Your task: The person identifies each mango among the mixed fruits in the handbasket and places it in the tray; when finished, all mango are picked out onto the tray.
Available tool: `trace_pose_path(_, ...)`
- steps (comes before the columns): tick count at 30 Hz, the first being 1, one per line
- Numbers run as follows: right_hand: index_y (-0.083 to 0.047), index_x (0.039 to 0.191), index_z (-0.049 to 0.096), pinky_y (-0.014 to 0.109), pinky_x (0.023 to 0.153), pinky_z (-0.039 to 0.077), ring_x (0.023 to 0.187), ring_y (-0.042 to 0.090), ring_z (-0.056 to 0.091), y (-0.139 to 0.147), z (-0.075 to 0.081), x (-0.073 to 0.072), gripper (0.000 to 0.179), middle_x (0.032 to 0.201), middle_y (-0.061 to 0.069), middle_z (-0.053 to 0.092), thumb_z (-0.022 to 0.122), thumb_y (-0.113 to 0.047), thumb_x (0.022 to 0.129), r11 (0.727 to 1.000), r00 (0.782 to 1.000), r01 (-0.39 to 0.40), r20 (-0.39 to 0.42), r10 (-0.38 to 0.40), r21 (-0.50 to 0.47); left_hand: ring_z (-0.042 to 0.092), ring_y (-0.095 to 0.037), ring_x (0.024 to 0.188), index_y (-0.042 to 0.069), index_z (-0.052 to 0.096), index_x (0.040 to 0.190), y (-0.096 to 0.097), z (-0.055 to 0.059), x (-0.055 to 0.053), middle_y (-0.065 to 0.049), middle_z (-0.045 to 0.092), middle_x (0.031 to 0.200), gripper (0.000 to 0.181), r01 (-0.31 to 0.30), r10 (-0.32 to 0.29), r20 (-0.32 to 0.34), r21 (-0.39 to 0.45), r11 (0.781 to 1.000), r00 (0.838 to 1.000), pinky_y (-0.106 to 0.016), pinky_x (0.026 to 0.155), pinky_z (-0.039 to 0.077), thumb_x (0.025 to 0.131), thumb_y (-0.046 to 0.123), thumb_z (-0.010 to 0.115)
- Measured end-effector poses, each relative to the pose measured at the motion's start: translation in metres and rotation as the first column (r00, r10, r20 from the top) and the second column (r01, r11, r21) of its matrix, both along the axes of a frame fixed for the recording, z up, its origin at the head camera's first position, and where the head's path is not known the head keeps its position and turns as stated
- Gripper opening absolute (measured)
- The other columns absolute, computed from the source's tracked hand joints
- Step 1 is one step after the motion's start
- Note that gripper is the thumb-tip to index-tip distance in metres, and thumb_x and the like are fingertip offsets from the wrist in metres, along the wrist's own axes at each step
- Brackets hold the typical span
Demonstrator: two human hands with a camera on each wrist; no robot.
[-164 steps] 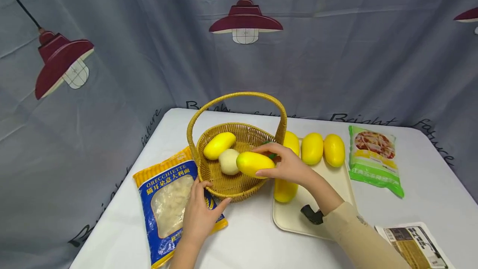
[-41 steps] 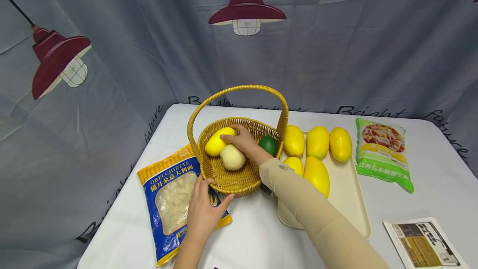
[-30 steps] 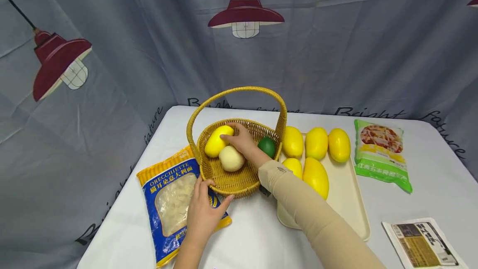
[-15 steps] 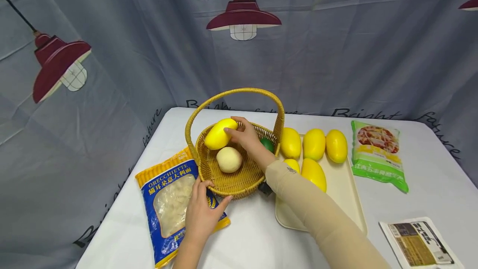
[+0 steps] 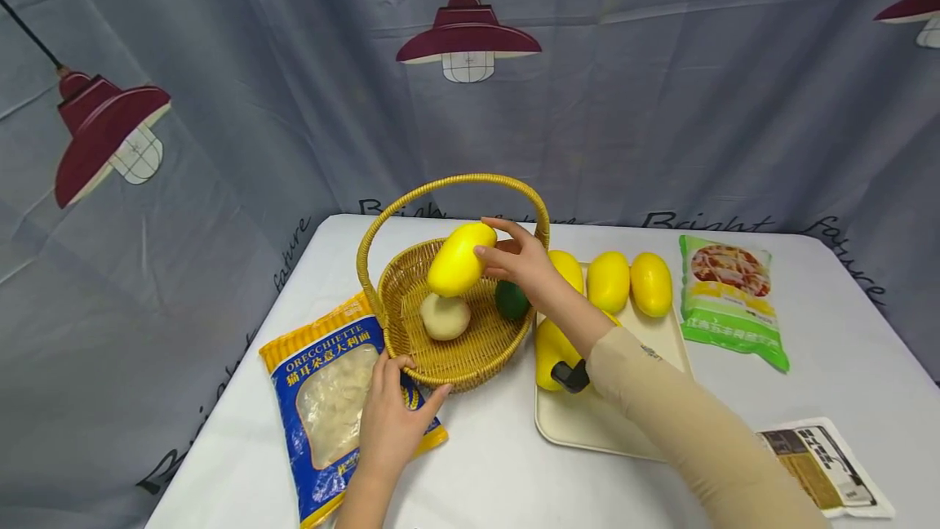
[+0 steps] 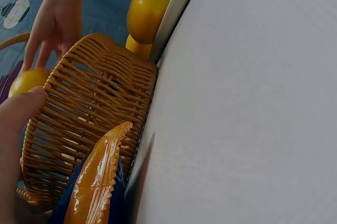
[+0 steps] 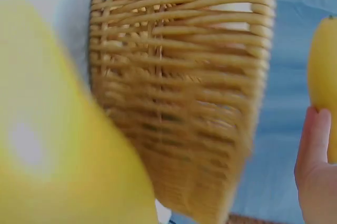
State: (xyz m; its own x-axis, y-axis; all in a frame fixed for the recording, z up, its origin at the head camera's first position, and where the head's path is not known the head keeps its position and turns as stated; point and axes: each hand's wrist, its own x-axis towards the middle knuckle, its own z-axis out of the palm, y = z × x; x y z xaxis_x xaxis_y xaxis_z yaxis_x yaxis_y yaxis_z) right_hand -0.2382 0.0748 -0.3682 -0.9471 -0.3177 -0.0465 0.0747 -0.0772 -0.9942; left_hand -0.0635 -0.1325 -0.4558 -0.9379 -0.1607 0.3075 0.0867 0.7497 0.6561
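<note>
My right hand pinches a yellow mango between thumb and fingers, above the wicker basket. The same mango shows at the edge of the right wrist view. Down in the basket lie a pale round fruit, partly behind the mango, and a dark green fruit at the right wall. My left hand holds the basket's near-left rim; its thumb rests on the rim in the left wrist view.
A cream tray with several yellow mangoes stands right of the basket. A blue orecchiette bag lies left, partly under my left hand. A green food packet and a white-and-brown packet lie far right. The basket's tall handle arches overhead.
Over the last second my right hand has lifted the mango from the basket's back left and moved it right. Since the oldest frame, another mango has gone from basket to tray.
</note>
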Motion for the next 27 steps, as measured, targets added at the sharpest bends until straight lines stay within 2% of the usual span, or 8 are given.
trace_pose_path(5,-0.024,0.14,0.049,0.043,0.09,0.052,0.103,0.031,0.059,0.032,0.012,0.019,0.057,0.117,0.019,0.053,0.072,-0.022,0.088,0.996,0.999,-0.034,-0.037,0.037,0.081,0.039,-0.049,0.127,0.012,0.046,0.115,0.002,-0.001,-0.001,-0.027,0.034,0.146,0.058,0.018,-0.018,0.014,0.012,1.0,1.0,-0.063,0.095,0.04,0.08,0.048,0.075)
trace_pose_path(12,-0.024,0.143,0.045,0.049,0.093,0.049,0.112,0.031,0.053,0.079,0.024,0.045,0.063,0.127,0.015,0.048,0.074,-0.026,0.087,0.975,0.998,-0.052,-0.018,0.057,0.217,0.04,-0.05,0.127,0.013,0.045,0.114,0.003,-0.001,-0.001,-0.026,0.034,0.146,0.056,0.019,-0.02,0.03,0.012,1.0,0.999,-0.063,0.093,0.042,0.081,0.048,0.074)
trace_pose_path(20,-0.017,0.144,0.044,0.041,0.087,0.054,0.106,0.031,0.055,0.137,0.026,0.065,0.06,0.123,0.019,0.047,0.07,-0.025,0.09,0.946,0.993,-0.051,-0.085,0.082,0.321,0.039,-0.051,0.127,0.013,0.045,0.115,0.002,-0.001,-0.003,-0.027,0.035,0.144,0.056,0.02,-0.02,0.036,0.008,1.0,0.999,-0.064,0.092,0.042,0.081,0.047,0.074)
trace_pose_path(27,-0.014,0.144,0.042,0.037,0.083,0.056,0.103,0.025,0.058,0.187,0.021,0.079,0.059,0.124,0.02,0.045,0.067,-0.024,0.092,0.9,0.995,-0.027,-0.076,0.066,0.435,0.037,-0.05,0.129,0.013,0.044,0.114,0.0,0.001,-0.001,-0.028,0.032,0.146,0.055,0.016,-0.016,0.056,0.008,1.0,0.998,-0.063,0.091,0.043,0.082,0.047,0.074)
